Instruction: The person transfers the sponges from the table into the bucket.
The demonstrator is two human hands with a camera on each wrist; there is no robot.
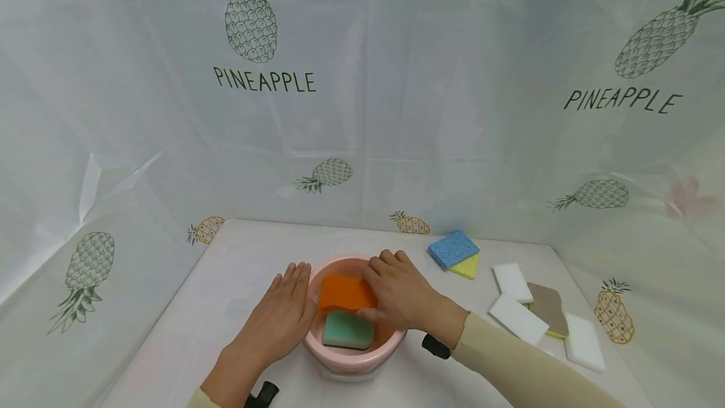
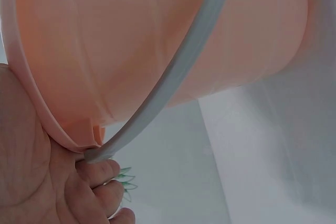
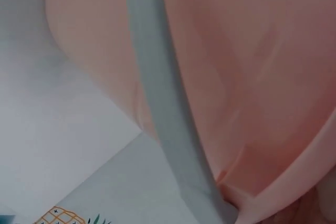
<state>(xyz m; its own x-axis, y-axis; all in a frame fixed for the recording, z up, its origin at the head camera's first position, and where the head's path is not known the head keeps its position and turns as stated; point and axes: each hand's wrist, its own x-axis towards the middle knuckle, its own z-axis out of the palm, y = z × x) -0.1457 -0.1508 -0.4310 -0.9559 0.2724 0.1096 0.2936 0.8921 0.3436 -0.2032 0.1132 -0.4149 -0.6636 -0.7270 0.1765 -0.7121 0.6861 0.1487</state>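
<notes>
A pink bucket (image 1: 354,362) stands on the table in front of me. Its grey handle (image 2: 170,69) hangs down, seen in both wrist views. My left hand (image 1: 280,318) rests against the left side of the bucket's rim, fingers mostly straight. At the bucket's mouth, my right hand (image 1: 404,293) grips the right end of an orange sponge (image 1: 342,293). Below and nearer to me, a green sponge (image 1: 347,330) lies inside the bucket. The right wrist view shows mainly the bucket's side, with the sponge out of sight.
A blue sponge (image 1: 453,250) overlaps a yellow one (image 1: 467,267) at the back right. Farther right lie white sponges (image 1: 518,319) and a brown-topped sponge (image 1: 548,306) with a yellow underside. A pineapple-printed sheet (image 1: 430,112) hangs behind and beside the white table (image 1: 238,250).
</notes>
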